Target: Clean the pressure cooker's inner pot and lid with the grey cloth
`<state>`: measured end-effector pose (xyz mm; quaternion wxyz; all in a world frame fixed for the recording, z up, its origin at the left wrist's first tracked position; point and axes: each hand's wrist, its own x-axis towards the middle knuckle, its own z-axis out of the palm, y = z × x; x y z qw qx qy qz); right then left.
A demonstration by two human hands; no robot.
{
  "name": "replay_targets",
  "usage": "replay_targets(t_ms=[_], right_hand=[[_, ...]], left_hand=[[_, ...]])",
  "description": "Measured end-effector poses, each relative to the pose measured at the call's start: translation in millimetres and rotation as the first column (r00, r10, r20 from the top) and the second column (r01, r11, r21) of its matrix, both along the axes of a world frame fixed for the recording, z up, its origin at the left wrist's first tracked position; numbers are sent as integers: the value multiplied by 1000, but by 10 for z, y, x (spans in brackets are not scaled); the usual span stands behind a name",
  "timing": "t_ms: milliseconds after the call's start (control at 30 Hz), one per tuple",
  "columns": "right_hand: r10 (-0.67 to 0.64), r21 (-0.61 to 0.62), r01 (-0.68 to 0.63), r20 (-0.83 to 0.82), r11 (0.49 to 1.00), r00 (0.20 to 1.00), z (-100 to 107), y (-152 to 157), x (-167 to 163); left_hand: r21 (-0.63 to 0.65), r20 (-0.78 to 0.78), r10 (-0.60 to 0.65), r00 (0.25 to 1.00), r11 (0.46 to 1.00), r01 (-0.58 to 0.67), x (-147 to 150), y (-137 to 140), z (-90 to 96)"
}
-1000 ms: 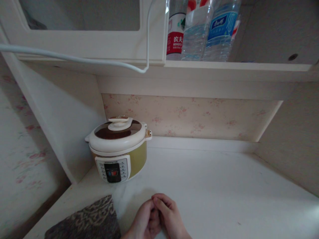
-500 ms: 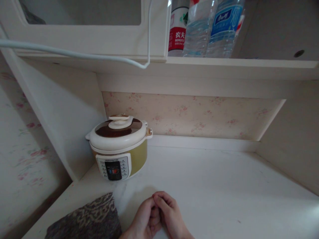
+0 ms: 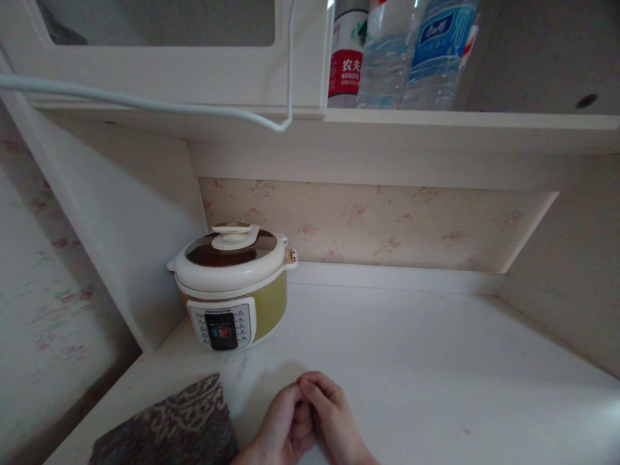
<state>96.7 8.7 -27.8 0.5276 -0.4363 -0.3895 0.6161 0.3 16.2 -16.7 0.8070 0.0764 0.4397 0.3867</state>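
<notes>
My left hand point(image 3: 279, 421) and my right hand point(image 3: 331, 408) rest together over the white tabletop at the bottom middle of the head view. Both have curled fingers, and they touch each other at the thumbs and fingertips. No object shows in either hand, though the inner sides of the fingers are partly hidden. Left of them lies a folded dark grey-brown cloth point(image 3: 169, 426) with a pale pattern. An electric pressure cooker point(image 3: 232, 290), white and olive green with a brown-topped lid, stands behind the cloth, its lid on and its control panel facing me.
A white cabinet point(image 3: 184, 74) hangs overhead, with a white cable point(image 3: 159, 103) running across its front. Plastic water bottles point(image 3: 387, 71) stand on its open shelf point(image 3: 484, 121). White side panels point(image 3: 130, 226) and floral wallpaper point(image 3: 358, 223) enclose the tabletop point(image 3: 411, 361).
</notes>
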Motion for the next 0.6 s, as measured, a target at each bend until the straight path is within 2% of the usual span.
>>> replay_targets(t_ms=[267, 600], right_hand=[[-1, 21, 2, -18, 1000, 1000, 27, -8, -2], [3, 12, -3, -36, 1000, 999, -8, -4, -6]], left_hand=[[-25, 14, 43, 999, 999, -43, 24, -14, 31], [10, -24, -29, 999, 1000, 29, 16, -6, 50]])
